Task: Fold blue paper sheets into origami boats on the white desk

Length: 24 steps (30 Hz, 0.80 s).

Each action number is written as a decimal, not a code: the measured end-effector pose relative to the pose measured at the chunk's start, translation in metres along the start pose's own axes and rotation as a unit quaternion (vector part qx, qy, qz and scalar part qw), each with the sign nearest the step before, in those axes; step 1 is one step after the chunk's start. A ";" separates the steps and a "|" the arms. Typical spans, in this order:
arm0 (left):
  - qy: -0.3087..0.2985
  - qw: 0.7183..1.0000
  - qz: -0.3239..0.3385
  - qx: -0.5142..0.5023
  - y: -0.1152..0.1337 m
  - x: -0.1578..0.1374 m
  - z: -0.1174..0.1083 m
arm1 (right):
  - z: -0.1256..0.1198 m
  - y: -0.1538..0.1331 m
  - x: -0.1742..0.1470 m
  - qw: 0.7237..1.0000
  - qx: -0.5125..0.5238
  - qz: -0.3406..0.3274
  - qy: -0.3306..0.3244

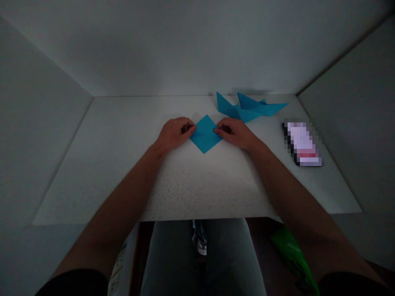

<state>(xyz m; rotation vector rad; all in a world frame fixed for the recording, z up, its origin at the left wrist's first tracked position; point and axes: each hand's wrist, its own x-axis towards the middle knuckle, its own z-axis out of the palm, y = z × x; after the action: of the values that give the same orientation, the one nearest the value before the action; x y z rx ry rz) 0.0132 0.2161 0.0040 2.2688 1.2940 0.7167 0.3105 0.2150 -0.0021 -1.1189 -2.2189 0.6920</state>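
A pale speckled tabletop (197, 185) sits in a dim alcove with plain light walls on the left, right and behind. Near the middle of it, toward the far side, lies a flat blue paper square (205, 133) turned like a diamond, one corner pointing at the person. The left hand (174, 133) rests at the paper's left corner, its fingertips (191, 129) pressing down on that corner; the right hand (236, 133) mirrors it at the right corner, fingertips (217, 130) on the edge of the sheet. Each grip is curled with fingers bent, pinning the paper against the tabletop; whether either pinches a layer of it cannot be told. The paper lies between the two hands, touching both.

Behind the right hand, near the back wall, sits a cluster of folded blue paper shapes (247, 107) with pointed tips, apart from the hands. Well to the right lies a phone (302, 144), its screen blurred. Below the tabletop's near edge, the person's lap shows, with something green (291, 250) beside it on the right.
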 end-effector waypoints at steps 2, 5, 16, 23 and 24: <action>0.001 1.000 -0.002 0.001 0.000 0.000 0.000 | 0.001 0.001 0.000 1.000 0.001 0.000 0.001; -0.001 1.000 -0.001 0.000 0.001 0.000 0.000 | 0.001 0.001 0.000 1.000 0.002 0.001 0.003; 0.003 1.000 0.003 -0.011 0.000 0.000 0.000 | 0.000 0.001 0.000 1.000 -0.007 0.002 0.002; -0.001 1.000 -0.003 -0.007 0.000 0.000 0.000 | 0.000 0.000 0.000 1.000 -0.003 -0.001 -0.002; -0.001 1.000 -0.003 -0.006 0.000 0.000 0.000 | 0.000 0.000 0.000 1.000 -0.003 -0.002 -0.003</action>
<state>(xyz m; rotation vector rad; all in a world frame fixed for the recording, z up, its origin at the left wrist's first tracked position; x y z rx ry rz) 0.0132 0.2161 0.0040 2.2545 1.2905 0.7174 0.3110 0.2152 -0.0020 -1.1165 -2.2288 0.6893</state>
